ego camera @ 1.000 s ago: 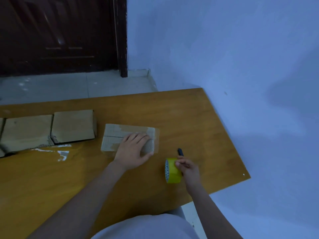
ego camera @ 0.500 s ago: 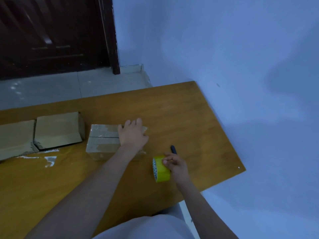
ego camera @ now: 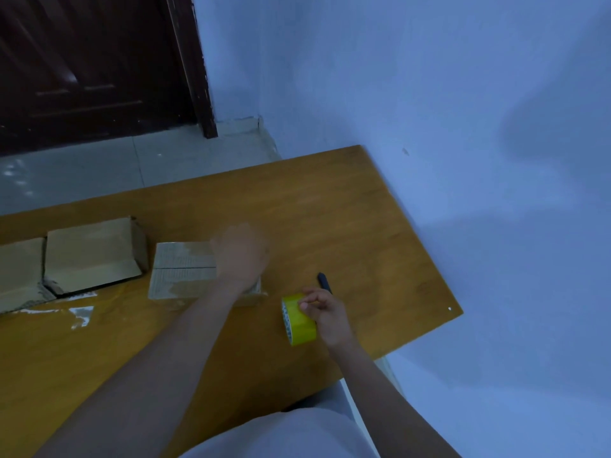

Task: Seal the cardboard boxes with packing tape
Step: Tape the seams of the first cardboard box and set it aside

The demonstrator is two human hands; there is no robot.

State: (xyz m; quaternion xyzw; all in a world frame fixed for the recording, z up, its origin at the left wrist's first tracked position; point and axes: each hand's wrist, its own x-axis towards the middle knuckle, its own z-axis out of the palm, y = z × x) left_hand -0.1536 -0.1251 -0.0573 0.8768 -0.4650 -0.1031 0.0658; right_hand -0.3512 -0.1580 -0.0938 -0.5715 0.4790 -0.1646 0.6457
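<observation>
A small cardboard box [ego camera: 182,272] with clear tape across its top lies in the middle of the wooden table [ego camera: 330,209]. My left hand [ego camera: 241,256] presses on the box's right end; its fingers point away from me and are blurred. Right of the box, a yellow roll of packing tape [ego camera: 297,322] stands on edge on the table. My right hand [ego camera: 325,314] holds the roll from the right, fingers curled over its top.
Two more cardboard boxes [ego camera: 89,256] [ego camera: 20,269] lie side by side at the left. Shiny tape scraps [ego camera: 81,314] stick to the table before them. A dark pen-like tool [ego camera: 324,281] lies behind my right hand. A blue wall borders the table's right; a dark door [ego camera: 92,67] stands beyond.
My left hand has slid from the middle of the box top to its right far end. The right hand has stayed on the tape roll. The view has shifted a little to the right.
</observation>
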